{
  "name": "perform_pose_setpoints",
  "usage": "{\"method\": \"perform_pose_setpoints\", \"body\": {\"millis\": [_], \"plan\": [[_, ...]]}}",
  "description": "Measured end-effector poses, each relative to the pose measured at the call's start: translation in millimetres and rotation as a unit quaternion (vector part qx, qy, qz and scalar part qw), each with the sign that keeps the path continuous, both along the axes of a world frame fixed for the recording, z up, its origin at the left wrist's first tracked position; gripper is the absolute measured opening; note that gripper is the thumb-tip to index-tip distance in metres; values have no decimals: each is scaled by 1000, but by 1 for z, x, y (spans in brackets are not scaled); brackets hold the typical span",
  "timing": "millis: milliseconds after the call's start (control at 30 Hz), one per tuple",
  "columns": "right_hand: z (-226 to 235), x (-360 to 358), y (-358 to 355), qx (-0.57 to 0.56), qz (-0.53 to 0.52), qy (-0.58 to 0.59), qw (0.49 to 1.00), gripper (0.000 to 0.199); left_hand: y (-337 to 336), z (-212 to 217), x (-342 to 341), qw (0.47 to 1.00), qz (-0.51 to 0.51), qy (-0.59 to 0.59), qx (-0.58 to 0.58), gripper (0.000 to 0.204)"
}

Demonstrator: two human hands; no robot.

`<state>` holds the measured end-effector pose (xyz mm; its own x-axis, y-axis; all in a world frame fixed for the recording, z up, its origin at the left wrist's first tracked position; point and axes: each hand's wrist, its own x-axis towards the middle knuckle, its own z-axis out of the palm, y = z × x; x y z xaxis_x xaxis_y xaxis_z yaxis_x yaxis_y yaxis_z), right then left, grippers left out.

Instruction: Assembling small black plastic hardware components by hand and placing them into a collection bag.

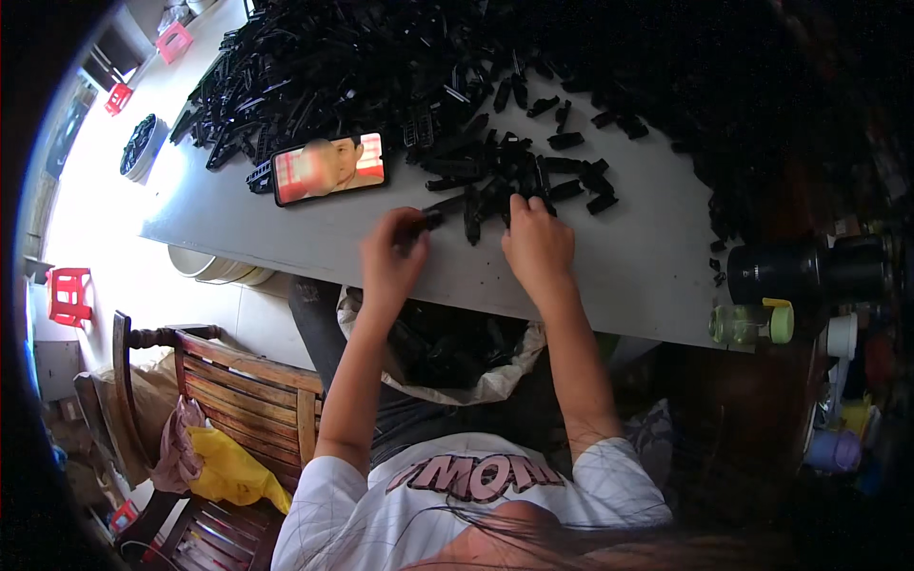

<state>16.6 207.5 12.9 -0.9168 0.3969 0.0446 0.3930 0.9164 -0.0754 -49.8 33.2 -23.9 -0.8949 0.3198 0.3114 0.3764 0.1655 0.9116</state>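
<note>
My left hand (393,255) is closed above the near edge of the grey table (286,228), slightly smeared. Between its thumb and fingers is a black plastic part (433,219), partly hidden by the hand. My right hand (540,244) reaches into a small heap of black plastic parts (495,167), its fingers curled together. What those fingertips grip is hidden by the hand and the dark pieces. Below the table edge, an open white sack (495,384) in front of me holds more black pieces.
A large mound of black parts (324,71) covers the far side. A phone (328,169) showing a picture leans against it. At right stand a black flask (776,271) and a green-lidded bottle (747,324). A wooden bench (243,385) with cloths is at left.
</note>
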Motion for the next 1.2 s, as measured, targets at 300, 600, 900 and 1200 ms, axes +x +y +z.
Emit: {"method": "perform_pose_setpoints", "body": {"millis": [300, 600, 900, 1200], "plan": [[-5, 62, 10, -506, 40, 257, 822, 26, -22, 23, 16, 874, -228, -370, 216, 26], [5, 74, -18, -635, 34, 219, 740, 27, -8, 23, 51, 953, -208, -218, 16, 26], [13, 80, -34, -513, 71, 255, 816, 32, -14, 40, 63, 934, -309, -167, -60, 31], [-22, 95, -52, -592, 92, 160, 784, 32, -44, 30, 73, 929, -316, -104, -161, 32]]}}
